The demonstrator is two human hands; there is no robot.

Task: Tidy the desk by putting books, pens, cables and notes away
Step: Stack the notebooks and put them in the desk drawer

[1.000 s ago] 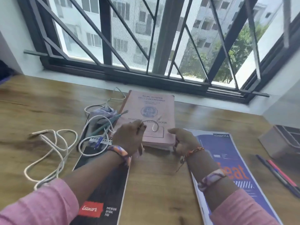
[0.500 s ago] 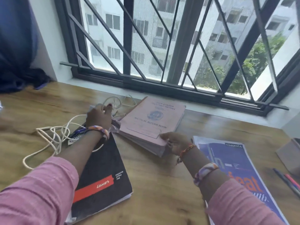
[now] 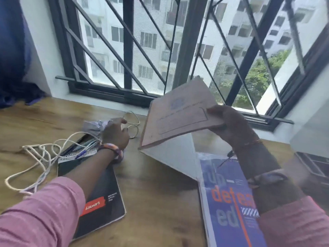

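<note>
My right hand (image 3: 229,123) grips the pink record book (image 3: 176,118) by its right edge and holds it lifted and tilted above the desk, with its white page block showing underneath. My left hand (image 3: 115,132) rests with relaxed fingers on crumpled paper (image 3: 92,126) and a thin looped cable (image 3: 133,125) at the top of the black spiral pad (image 3: 99,191). Pens (image 3: 80,148) lie across the pad's spiral edge. A white cable (image 3: 35,164) sprawls to the left. A blue magazine (image 3: 229,205) lies flat at the right, under my right forearm.
The wooden desk (image 3: 156,193) runs up to a barred window (image 3: 160,50). A grey organizer tray (image 3: 313,164) sits at the right edge. Dark blue cloth (image 3: 12,68) hangs at the far left.
My right hand has raised the pink book off the desk and tilted it up. My left hand stays on the clutter at the pad's top.
</note>
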